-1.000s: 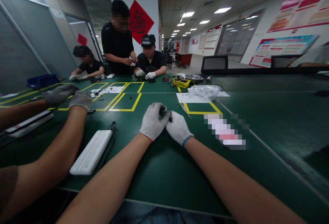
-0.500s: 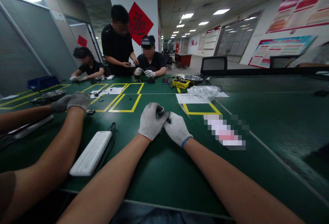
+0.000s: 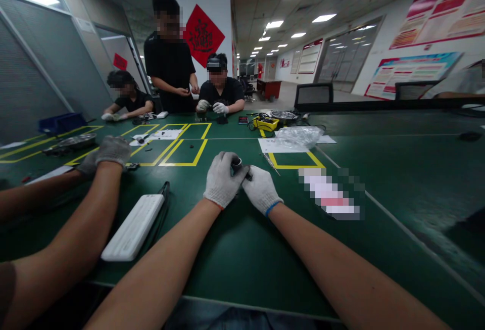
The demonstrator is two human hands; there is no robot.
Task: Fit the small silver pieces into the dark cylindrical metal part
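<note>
Both of my hands wear white knit gloves and meet above the green table. My left hand (image 3: 223,181) is closed around a small dark cylindrical part with a pale ring-like rim (image 3: 237,162); the fingers cover most of it. Close against it, my right hand (image 3: 261,191) pinches at the part's lower right side, where a bit of something dark shows between the fingertips. Whether that dark bit belongs to the same part I cannot tell. Beyond my right hand lie tweezers (image 3: 272,163), partly on a yellow-taped outline.
A white power strip (image 3: 133,228) with a dark cable lies left of my forearm. A co-worker's gloved hands (image 3: 109,154) are farther left. Ahead are a clear plastic bag (image 3: 299,137), a yellow tray (image 3: 266,124) and a blurred-out paper (image 3: 331,196). Several people are across the table.
My hands keep nearly the same grip and place. The standing person across the table has shifted slightly left, and the co-worker's arms at left have moved a little. The view has shifted slightly.
</note>
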